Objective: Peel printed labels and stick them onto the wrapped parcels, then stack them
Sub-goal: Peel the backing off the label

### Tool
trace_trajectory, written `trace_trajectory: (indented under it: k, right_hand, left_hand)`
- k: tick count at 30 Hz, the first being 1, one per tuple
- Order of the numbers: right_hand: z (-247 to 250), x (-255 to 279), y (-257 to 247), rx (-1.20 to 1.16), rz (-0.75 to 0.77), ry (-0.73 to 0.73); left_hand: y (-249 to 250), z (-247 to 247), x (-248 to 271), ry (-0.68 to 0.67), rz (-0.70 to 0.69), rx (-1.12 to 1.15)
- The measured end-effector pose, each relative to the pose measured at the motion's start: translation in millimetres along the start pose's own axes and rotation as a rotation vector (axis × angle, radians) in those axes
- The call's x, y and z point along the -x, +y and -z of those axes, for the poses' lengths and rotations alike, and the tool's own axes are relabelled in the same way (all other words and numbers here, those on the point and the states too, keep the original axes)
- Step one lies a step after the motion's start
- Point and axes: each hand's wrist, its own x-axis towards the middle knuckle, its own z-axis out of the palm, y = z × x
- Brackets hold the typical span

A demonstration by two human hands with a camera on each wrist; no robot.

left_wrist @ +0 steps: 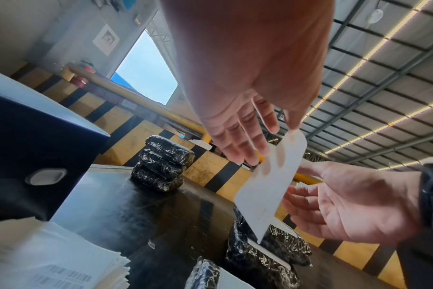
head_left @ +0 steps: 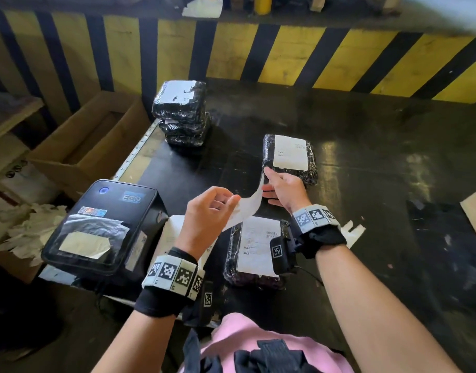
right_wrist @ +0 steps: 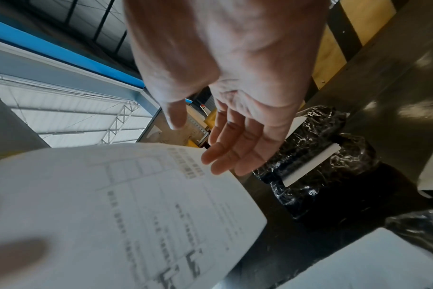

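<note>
My left hand (head_left: pixel 226 204) is raised over the black table (head_left: pixel 366 146) and pinches one end of a white printed label (head_left: pixel 249 207) between thumb and fingers. The label (left_wrist: pixel 269 183) hangs down toward a black wrapped parcel (left_wrist: pixel 267 252). My right hand (head_left: pixel 269 184) is open, its straight fingers touching the label's (right_wrist: pixel 124 205) far edge, just in front of a labelled parcel (head_left: pixel 289 157). A second labelled parcel (head_left: pixel 255 251) lies below my wrists. Three wrapped parcels stand in a stack (head_left: pixel 181 114) at the back left.
A black label printer (head_left: pixel 102 227) sits at the table's left front edge, with a pile of printed label sheets (head_left: pixel 173 230) beside it. An open cardboard box (head_left: pixel 88 146) and crumpled backing paper (head_left: pixel 24 227) lie left of the table. A yellow-and-black striped barrier (head_left: pixel 285 55) runs behind.
</note>
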Motion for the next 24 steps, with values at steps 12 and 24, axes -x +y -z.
trace_trajectory:
  k: [12, 24]
  right_hand:
    - [-5.8, 1.3, -22.6, -0.028, 0.044, 0.061]
    - [13.0, 30.9, -39.9, 0.041, 0.278, 0.209]
  left_hand:
    - [-22.8, -2.5, 12.7, -0.121, -0.119, -0.193]
    - [-35.4, -0.3, 18.2, -0.29, 0.272, 0.035]
